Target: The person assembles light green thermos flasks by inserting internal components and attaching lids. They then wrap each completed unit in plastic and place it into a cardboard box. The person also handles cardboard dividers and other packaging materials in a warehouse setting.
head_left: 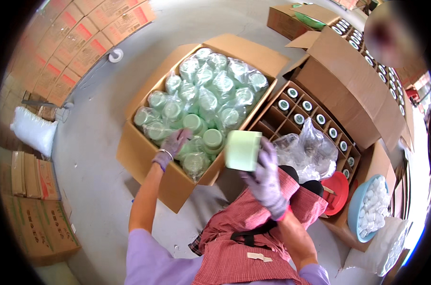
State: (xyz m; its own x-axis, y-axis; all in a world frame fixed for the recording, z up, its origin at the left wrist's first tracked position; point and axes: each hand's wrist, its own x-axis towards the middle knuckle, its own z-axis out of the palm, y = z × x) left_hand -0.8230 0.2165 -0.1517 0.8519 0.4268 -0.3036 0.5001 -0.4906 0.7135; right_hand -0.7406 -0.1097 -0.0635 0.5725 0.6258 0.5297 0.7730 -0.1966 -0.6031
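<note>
My right hand, in a pale purple glove, is closed around a pale green square container above the near right edge of a large open cardboard box. Many pale green containers in clear plastic bags fill that box. Two containers near its front corner, among them a bare-looking round-ended container, show less plastic around them. My left hand, gloved alike, reaches over the box's near left side. Its fingers extend over the bagged containers and seem to hold nothing.
To the right stands a divided carton with several white-capped bottles and crumpled clear plastic. A red basin and a blue basin of white caps sit nearer. Stacked cartons line the left, beside a white sack.
</note>
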